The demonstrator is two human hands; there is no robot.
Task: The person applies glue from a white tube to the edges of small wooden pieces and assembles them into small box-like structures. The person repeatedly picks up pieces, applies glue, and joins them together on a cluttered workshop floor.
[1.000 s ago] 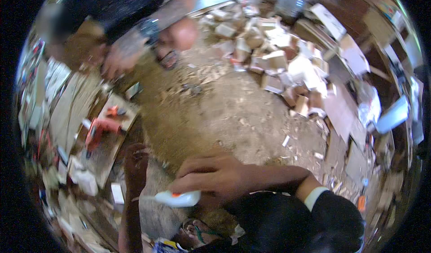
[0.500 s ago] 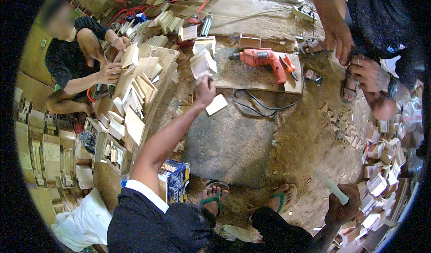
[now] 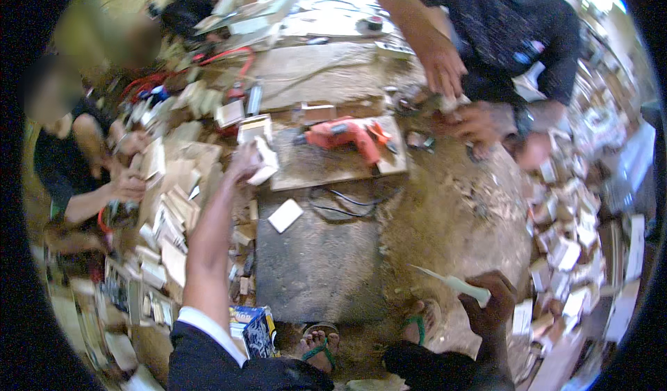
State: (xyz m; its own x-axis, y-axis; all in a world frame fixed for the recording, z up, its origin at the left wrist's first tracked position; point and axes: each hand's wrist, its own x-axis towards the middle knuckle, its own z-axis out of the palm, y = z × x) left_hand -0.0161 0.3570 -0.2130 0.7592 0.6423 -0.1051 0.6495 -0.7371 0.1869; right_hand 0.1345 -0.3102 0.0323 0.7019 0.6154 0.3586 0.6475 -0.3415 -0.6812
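At the far end of my outstretched arm, my left hand (image 3: 244, 160) is closed on a small pale wooden box (image 3: 265, 163), which is tilted; the fingers are blurred. Just behind it stands another small open wooden box (image 3: 254, 128). My right hand (image 3: 492, 301) grips a white squeeze bottle (image 3: 464, 288), its long tapered nozzle pointing up and left over the floor. Between my hands, a flat pale wood piece (image 3: 285, 215) lies on a dark board (image 3: 319, 259).
An orange-red power drill (image 3: 344, 137) and orange-handled pliers (image 3: 383, 137) rest on a wooden board (image 3: 313, 172), a black cord (image 3: 344, 210) beside it. Wooden pieces (image 3: 566, 252) are heaped at right. Two co-workers sit at left and far right. A blue carton (image 3: 253, 330) stands near my left foot.
My left hand has closed on the box and tilted it. My right hand has risen with the bottle, its nozzle now farther left. The whole view has shifted.
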